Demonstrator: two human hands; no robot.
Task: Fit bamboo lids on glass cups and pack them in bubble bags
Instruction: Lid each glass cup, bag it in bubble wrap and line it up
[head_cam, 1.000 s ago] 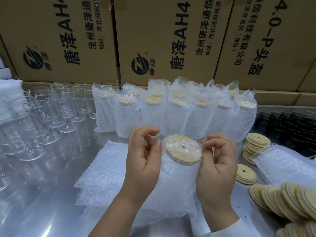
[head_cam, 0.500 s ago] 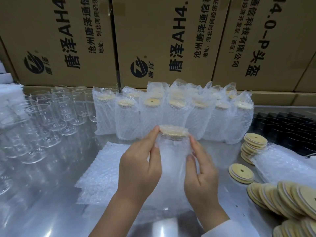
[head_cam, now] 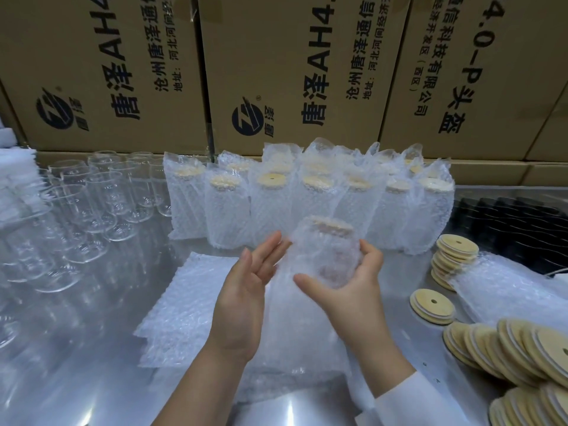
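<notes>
**Visitor:** What's laid out around you?

**Me:** I'll take the row of packed cups (head_cam: 307, 204) as my mark. Cardboard boxes (head_cam: 276, 72) stand as a wall behind it, and the shiny metal surface (head_cam: 92, 379) runs out in front of it. Bare glass cups (head_cam: 101, 204) crowd to its left, flat bubble bags (head_cam: 184, 302) lie in front of it, and loose lids (head_cam: 522, 348) are stacked and heaped to its right.

**Visitor:** And the one you're working on?

**Me:** The bagged cup (head_cam: 325, 256) is in the air just in front of the row's middle. Its bamboo lid (head_cam: 330, 226) shows at the top through the wrap. My hands are apart. My right hand (head_cam: 353, 290) cradles the cup low, with the thumb across the front and the fingers curled round the far side. My left hand (head_cam: 246, 302) has straight fingers and its palm faces the bag. It is blurred, so I cannot tell whether the fingertips touch.

**Visitor:** How will it handle?

**Me:** I'd judge it fairly weighty: stiff, breakable glass inside a soft, slithery sleeve. The wrap may slide over the glass, so pinching the film alone is risky. The lid is probably only pressed in, so I wouldn't lift by it. The best hold is round the body, low to middle, with the other palm steadying the side. Bubble wrap cushions knocks, not a drop onto metal.
</notes>
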